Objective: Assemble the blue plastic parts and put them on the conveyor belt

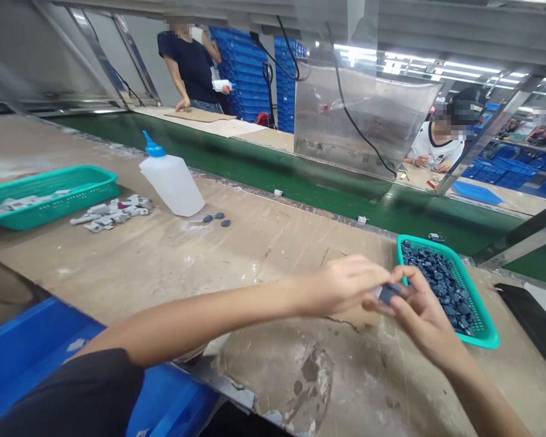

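Note:
Over the right part of the table, my left hand (348, 285) and my right hand (421, 309) meet around a small dark blue plastic part (388, 295). Pinched fingers of both hands close on it, and a pale bit shows at its left side. Fingers cover much of the piece. Just beyond my right hand, a green basket (480, 315) holds many dark blue parts (437, 276) of similar colour. Farther left, several loose dark pieces (219, 216) lie beside a white squeeze bottle (175, 185) with a blue nozzle.
White parts (113, 212) are heaped near another green basket (50, 182) at left. A black phone-like slab (534, 321) lies far right. Beyond the table runs a green conveyor belt (255, 173) carrying a few small pieces. Blue bins (27, 340) stand below left. Two people are across the belt.

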`<state>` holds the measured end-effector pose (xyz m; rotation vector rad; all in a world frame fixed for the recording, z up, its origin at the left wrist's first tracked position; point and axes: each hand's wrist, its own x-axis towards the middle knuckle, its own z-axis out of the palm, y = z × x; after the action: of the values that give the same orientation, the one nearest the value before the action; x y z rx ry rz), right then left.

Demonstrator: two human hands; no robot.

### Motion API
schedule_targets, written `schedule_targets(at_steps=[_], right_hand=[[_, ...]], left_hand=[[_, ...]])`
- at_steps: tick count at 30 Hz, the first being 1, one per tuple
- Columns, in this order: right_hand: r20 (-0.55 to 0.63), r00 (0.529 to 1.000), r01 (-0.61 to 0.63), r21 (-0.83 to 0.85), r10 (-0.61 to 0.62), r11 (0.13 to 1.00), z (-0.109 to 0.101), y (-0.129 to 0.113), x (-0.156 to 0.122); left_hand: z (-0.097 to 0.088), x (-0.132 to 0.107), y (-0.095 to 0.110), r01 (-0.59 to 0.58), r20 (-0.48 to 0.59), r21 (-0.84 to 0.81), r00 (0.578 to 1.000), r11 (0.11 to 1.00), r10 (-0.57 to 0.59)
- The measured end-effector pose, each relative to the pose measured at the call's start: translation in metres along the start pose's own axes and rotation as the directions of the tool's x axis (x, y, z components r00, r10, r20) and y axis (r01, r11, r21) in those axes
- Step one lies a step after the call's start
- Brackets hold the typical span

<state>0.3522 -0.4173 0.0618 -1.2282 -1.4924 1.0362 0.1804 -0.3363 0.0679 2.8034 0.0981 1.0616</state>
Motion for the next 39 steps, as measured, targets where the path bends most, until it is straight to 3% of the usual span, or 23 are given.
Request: schedule_targets(at_steps=[1, 2, 3, 5, 6, 8, 11, 13, 16, 18, 20, 22, 25, 27, 30, 32, 35, 37, 39], right_hand=[[-0.045, 0.998, 0.035, -0.241, -0.048, 0.970, -0.016, 0.004, 0.008], [-0.083, 0.992, 0.045, -0.489, -0.099, 0.871, -0.034, 0.008, 0.016], [-0.112, 0.984, 0.021, -0.690, -0.136, 0.724, -0.052, 0.014, 0.024], [-0.124, 0.992, -0.092, -0.878, -0.038, 0.470, -0.087, 0.026, 0.034], [-0.114, 0.992, -0.124, -0.911, 0.047, 0.394, -0.101, 0.032, 0.037], [-0.076, 0.982, -0.131, -0.933, 0.173, 0.334, -0.119, 0.039, 0.038], [-0.037, 0.985, -0.095, -0.930, 0.166, 0.355, -0.124, 0.044, 0.037], [-0.037, 0.988, -0.089, -0.929, 0.150, 0.359, -0.122, 0.045, 0.037], [-0.070, 0.988, -0.106, -0.956, 0.140, 0.273, -0.119, 0.046, 0.039], [-0.081, 0.985, -0.116, -0.963, 0.151, 0.243, -0.119, 0.043, 0.037], [-0.078, 0.980, -0.130, -0.946, 0.181, 0.297, -0.119, 0.037, 0.032], [-0.098, 0.973, -0.170, -0.918, 0.209, 0.359, -0.120, 0.029, 0.027], [-0.150, 0.959, -0.232, -0.906, 0.242, 0.356, -0.121, 0.022, 0.025], [-0.146, 0.958, -0.228, -0.911, 0.248, 0.343, -0.122, 0.021, 0.027], [-0.148, 0.976, -0.201, -0.895, 0.159, 0.398, -0.125, 0.021, 0.029], [-0.162, 0.986, -0.164, -0.853, 0.048, 0.496, -0.122, 0.019, 0.030], [-0.143, 0.987, -0.046, -0.691, -0.074, 0.721, -0.099, 0.015, 0.031], [-0.115, 0.989, 0.014, -0.549, -0.093, 0.836, -0.072, 0.015, 0.035], [-0.080, 0.994, 0.036, -0.435, -0.079, 0.900, -0.041, 0.018, 0.040]], left_hand=[[0.007, 0.004, -0.020, 0.064, 0.065, 0.020, 0.996, 0.998, -0.065], [0.013, 0.008, -0.043, 0.156, 0.139, 0.067, 0.977, 0.985, -0.164], [0.018, 0.012, -0.067, 0.270, 0.215, 0.128, 0.932, 0.954, -0.292], [0.026, 0.019, -0.116, 0.494, 0.276, 0.289, 0.777, 0.820, -0.566], [0.029, 0.023, -0.138, 0.551, 0.257, 0.337, 0.726, 0.763, -0.638], [0.035, 0.033, -0.171, 0.620, 0.202, 0.398, 0.660, 0.676, -0.724], [0.056, 0.056, -0.191, 0.640, 0.139, 0.424, 0.653, 0.641, -0.744], [0.080, 0.076, -0.190, 0.620, 0.155, 0.404, 0.678, 0.673, -0.718], [0.115, 0.102, -0.183, 0.600, 0.246, 0.342, 0.685, 0.723, -0.685], [0.128, 0.112, -0.180, 0.616, 0.272, 0.299, 0.677, 0.729, -0.684], [0.127, 0.112, -0.180, 0.642, 0.248, 0.242, 0.684, 0.727, -0.686], [0.117, 0.104, -0.178, 0.668, 0.197, 0.168, 0.698, 0.725, -0.688], [0.091, 0.078, -0.168, 0.710, 0.127, 0.022, 0.697, 0.704, -0.706], [0.070, 0.052, -0.153, 0.748, 0.085, -0.217, 0.655, 0.627, -0.751], [0.038, 0.008, -0.123, 0.697, 0.093, -0.598, 0.552, 0.396, -0.829], [0.019, -0.021, -0.102, 0.668, 0.139, -0.693, 0.495, 0.273, -0.858], [0.005, -0.053, -0.078, 0.656, 0.182, -0.739, 0.415, 0.154, -0.892], [0.004, -0.065, -0.067, 0.645, 0.185, -0.753, 0.404, 0.135, -0.896], [0.007, -0.069, -0.059, 0.639, 0.192, -0.755, 0.435, 0.151, -0.880]])
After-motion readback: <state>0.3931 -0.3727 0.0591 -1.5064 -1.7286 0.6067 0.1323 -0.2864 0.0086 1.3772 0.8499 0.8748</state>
